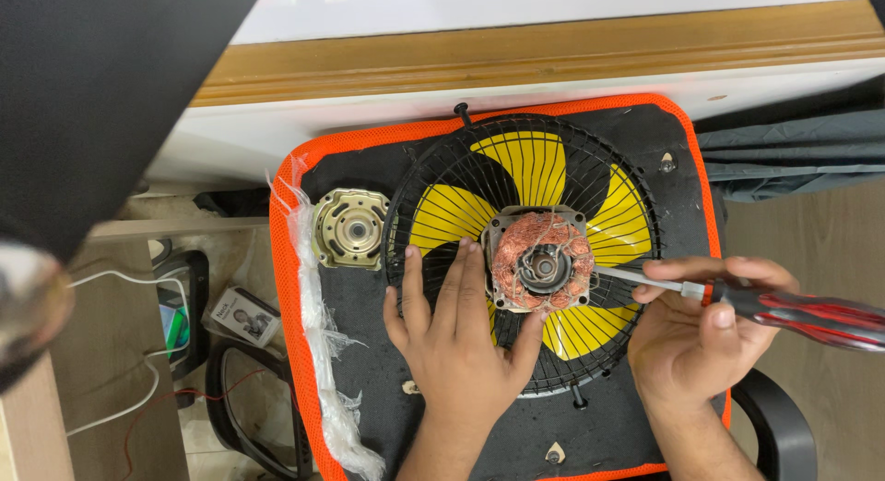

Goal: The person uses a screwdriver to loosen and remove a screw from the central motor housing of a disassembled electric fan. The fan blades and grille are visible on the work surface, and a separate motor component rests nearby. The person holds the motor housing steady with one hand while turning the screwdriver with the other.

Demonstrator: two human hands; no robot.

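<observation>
The left hand (458,338) lay open on the fan grille (433,200), fingers touching the motor (540,262). The right hand (705,338) gripped a screwdriver (793,308), its tip at the motor's right edge.

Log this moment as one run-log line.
left hand: steadies fan grille | right hand: holds screwdriver | tip at motor

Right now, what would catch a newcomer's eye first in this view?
At centre, the exposed copper-wound motor sits on a black wire guard over yellow fan blades. The left hand presses flat on the guard beside it, while the right hand points a red-handled screwdriver at the motor's right edge.
</observation>
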